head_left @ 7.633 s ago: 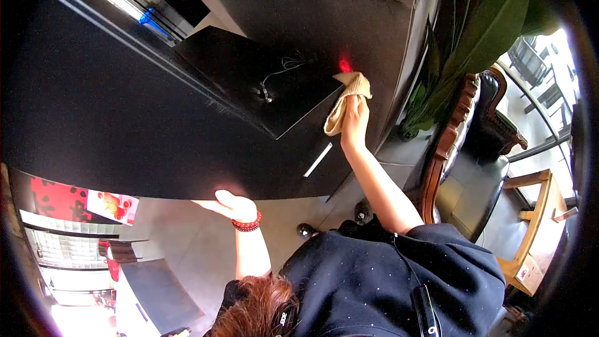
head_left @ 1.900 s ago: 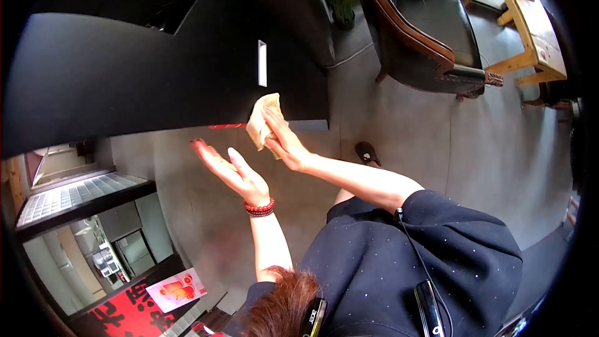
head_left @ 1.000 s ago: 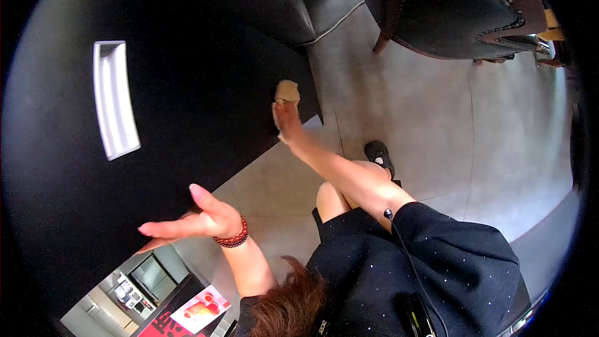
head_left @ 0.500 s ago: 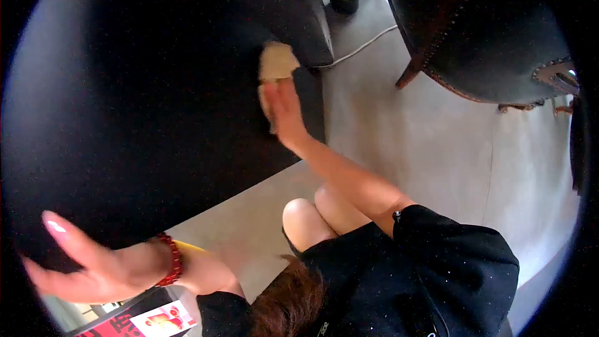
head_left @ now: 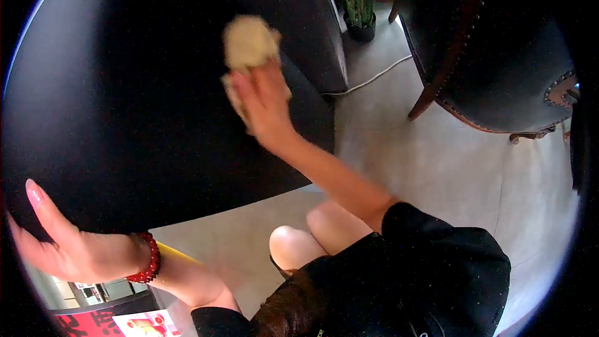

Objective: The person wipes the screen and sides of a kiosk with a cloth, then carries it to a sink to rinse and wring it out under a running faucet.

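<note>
A pale yellow cloth (head_left: pixel 248 42) lies against a broad black panel (head_left: pixel 150 131), partly bunched under my right hand (head_left: pixel 265 103). My right fingers press over the cloth, which sticks out beyond the fingertips and along the side of the palm; motion blurs it a little. At the lower left, my left hand (head_left: pixel 81 251) is by the near edge of the panel, thumb stretched up and fingers apart, with nothing in it. A dark red bead bracelet (head_left: pixel 147 259) circles the left wrist. The left fingertips run into the dark rim of the view.
A black leather chair (head_left: pixel 499 75) with wooden legs stands on the grey floor (head_left: pixel 449 168) at the right. Behind the panel are a potted plant (head_left: pixel 359 6) and a white cable (head_left: pixel 374 79). A red and white printed sign (head_left: pixel 140 324) shows at the lower left.
My right hand has slid the cloth left and upward over the black panel. My left hand appears slightly higher and farther left, still spread. The whole view has shifted a little.
</note>
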Action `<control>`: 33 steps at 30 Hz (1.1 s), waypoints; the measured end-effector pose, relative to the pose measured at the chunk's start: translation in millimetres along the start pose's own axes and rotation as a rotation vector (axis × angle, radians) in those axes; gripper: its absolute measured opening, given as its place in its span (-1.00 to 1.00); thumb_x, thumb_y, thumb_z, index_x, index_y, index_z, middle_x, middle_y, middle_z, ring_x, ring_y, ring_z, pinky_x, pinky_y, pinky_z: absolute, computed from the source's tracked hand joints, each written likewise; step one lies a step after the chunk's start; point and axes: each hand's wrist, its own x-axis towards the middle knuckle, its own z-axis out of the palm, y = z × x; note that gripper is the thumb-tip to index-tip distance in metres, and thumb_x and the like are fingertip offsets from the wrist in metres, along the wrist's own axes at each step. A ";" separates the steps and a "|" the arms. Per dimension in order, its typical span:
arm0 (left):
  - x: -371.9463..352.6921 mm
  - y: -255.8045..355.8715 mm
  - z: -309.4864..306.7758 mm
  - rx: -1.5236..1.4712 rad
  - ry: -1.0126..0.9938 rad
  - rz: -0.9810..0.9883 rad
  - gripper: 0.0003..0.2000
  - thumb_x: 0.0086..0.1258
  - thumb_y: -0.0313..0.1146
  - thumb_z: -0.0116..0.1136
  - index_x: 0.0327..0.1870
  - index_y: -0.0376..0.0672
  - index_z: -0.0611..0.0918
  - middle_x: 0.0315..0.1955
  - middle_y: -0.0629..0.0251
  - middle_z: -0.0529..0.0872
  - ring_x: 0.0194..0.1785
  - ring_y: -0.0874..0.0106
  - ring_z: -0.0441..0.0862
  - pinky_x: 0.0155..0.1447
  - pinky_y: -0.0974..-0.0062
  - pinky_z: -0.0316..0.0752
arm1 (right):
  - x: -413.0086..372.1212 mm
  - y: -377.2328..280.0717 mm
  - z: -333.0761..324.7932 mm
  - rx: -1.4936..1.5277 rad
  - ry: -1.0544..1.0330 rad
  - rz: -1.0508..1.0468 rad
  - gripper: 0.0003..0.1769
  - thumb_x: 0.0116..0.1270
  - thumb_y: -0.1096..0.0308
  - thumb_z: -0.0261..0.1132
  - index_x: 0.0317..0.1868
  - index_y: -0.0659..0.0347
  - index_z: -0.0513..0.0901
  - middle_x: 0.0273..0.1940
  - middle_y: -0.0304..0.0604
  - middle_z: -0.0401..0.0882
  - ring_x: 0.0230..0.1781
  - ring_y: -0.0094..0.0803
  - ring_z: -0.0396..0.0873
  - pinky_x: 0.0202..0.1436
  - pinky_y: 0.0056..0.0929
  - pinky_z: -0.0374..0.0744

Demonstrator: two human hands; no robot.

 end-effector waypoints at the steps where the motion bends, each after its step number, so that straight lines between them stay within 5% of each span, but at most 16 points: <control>1: 1.0 -10.2 -4.1 0.108 -0.015 0.028 -0.63 0.19 -0.28 0.26 -0.12 -0.42 0.57 -0.16 0.06 0.61 -0.15 0.36 0.52 0.02 0.46 0.43 | 20.2 -22.3 1.3 -0.003 -0.031 -0.030 -0.54 0.28 0.14 0.09 0.05 0.31 0.40 0.12 0.14 0.30 0.14 0.10 0.21 0.25 0.05 0.10; 4: 1.2 -13.5 -8.2 0.211 -0.042 -0.006 -0.66 0.22 -0.28 0.22 -0.09 -0.37 0.58 -0.17 0.06 0.61 -0.15 0.32 0.52 0.01 0.45 0.44 | 61.5 -40.1 8.7 0.059 -0.095 -0.044 -0.49 0.28 0.10 0.08 0.12 0.28 0.35 0.21 0.08 0.24 0.23 0.15 0.11 0.27 0.13 0.02; 6: -6.9 12.1 -2.2 -0.001 -0.022 -0.203 -0.70 0.25 -0.30 0.16 -0.05 -0.27 0.60 -0.17 0.07 0.61 -0.14 0.31 0.53 0.01 0.45 0.44 | 66.9 -29.6 7.0 0.052 -0.067 -0.083 -0.50 0.29 0.11 0.07 0.12 0.27 0.35 0.19 0.08 0.27 0.20 0.12 0.16 0.26 0.07 0.07; 8: -6.5 -6.7 -9.9 0.211 -0.090 0.036 -0.74 0.27 -0.34 0.11 -0.03 -0.11 0.61 -0.17 0.08 0.61 -0.13 0.30 0.54 0.00 0.46 0.44 | 60.6 -5.8 3.2 0.037 -0.048 -0.119 -0.51 0.29 0.12 0.07 0.12 0.27 0.36 0.16 0.08 0.31 0.17 0.09 0.22 0.25 0.01 0.14; 11: -6.9 -26.9 -19.5 0.557 -0.144 0.250 -0.68 0.23 -0.42 0.03 -0.02 0.16 0.63 -0.25 0.15 0.64 -0.26 0.31 0.57 -0.15 0.45 0.46 | 35.6 47.2 -5.4 -0.023 -0.021 0.123 -0.50 0.28 0.12 0.07 0.12 0.28 0.37 0.14 0.09 0.34 0.15 0.03 0.28 0.24 -0.14 0.22; 17: -9.7 -27.8 -24.2 0.608 -0.125 0.264 -0.65 0.06 -0.31 0.18 -0.06 0.13 0.65 -0.43 0.23 0.67 -0.48 0.34 0.56 -0.39 0.41 0.45 | -73.2 220.7 -23.6 -0.007 0.148 0.478 -0.42 0.35 -0.09 -0.07 0.12 0.24 0.39 0.04 0.09 0.41 0.09 0.00 0.34 0.15 -0.16 0.29; 19: -4.4 -52.8 -28.2 0.528 -0.104 0.298 -0.65 0.01 -0.22 0.23 -0.10 0.14 0.67 -0.44 0.25 0.70 -0.51 0.34 0.57 -0.41 0.41 0.46 | -101.0 219.3 -47.4 -0.121 0.070 0.736 -0.40 0.33 -0.12 -0.06 0.11 0.23 0.40 0.06 0.05 0.40 0.11 -0.06 0.34 0.15 -0.22 0.29; 21: -0.2 -63.7 -32.3 0.597 -0.131 0.322 -0.67 0.00 -0.17 0.25 -0.13 0.14 0.68 -0.43 0.26 0.70 -0.50 0.34 0.58 -0.42 0.42 0.46 | -126.2 226.9 -64.4 0.134 0.012 0.810 -0.36 0.31 -0.16 -0.06 0.13 0.23 0.38 0.09 0.01 0.36 0.14 -0.10 0.30 0.16 -0.26 0.27; 23: 1.3 -63.7 -31.8 0.630 -0.139 0.343 -0.67 0.02 -0.15 0.23 -0.13 0.12 0.67 -0.39 0.24 0.66 -0.45 0.32 0.55 -0.37 0.41 0.44 | -162.3 269.9 -57.4 0.107 0.166 0.847 -0.37 0.30 -0.16 -0.04 0.09 0.24 0.39 0.07 0.03 0.36 0.11 -0.14 0.33 0.14 -0.27 0.27; 27: -3.7 -29.3 -22.0 0.471 -0.135 0.288 -0.65 0.10 -0.17 0.15 -0.04 0.06 0.60 -0.21 0.12 0.48 -0.23 0.27 0.41 -0.19 0.38 0.32 | -171.1 204.8 -61.2 0.186 0.096 0.879 -0.46 0.33 -0.08 -0.02 0.01 0.27 0.36 0.05 0.06 0.33 -0.09 -0.15 0.37 -0.04 -0.23 0.33; 29: -4.5 -9.1 -15.9 0.356 -0.135 0.241 -0.63 0.15 -0.17 0.11 0.01 0.02 0.57 -0.12 0.06 0.39 -0.12 0.24 0.34 -0.10 0.36 0.26 | -194.8 181.3 -36.6 -0.090 0.295 0.613 -0.58 0.37 -0.01 -0.02 -0.18 0.24 0.42 -0.37 -0.15 0.36 -0.45 -0.32 0.33 -0.39 -0.35 0.37; 30: -4.4 1.1 -11.6 0.300 -0.138 0.215 -0.63 0.17 -0.18 0.09 0.03 0.01 0.55 -0.07 0.03 0.35 -0.07 0.23 0.30 -0.05 0.35 0.23 | -179.3 104.9 -43.1 0.121 0.255 0.888 -0.65 0.37 0.05 0.03 -0.16 0.19 0.41 -0.41 -0.24 0.35 -0.42 -0.45 0.35 -0.46 -0.50 0.36; 33: -3.2 16.2 -7.6 0.184 -0.138 0.171 -0.61 0.24 -0.19 0.03 0.10 -0.04 0.50 0.06 -0.06 0.21 0.09 0.19 0.20 0.09 0.33 0.14 | -188.2 28.3 -17.1 0.490 0.275 0.601 -0.76 0.33 0.24 0.11 -0.07 0.17 0.41 -0.17 -0.32 0.42 -0.26 -0.60 0.38 -0.35 -0.67 0.42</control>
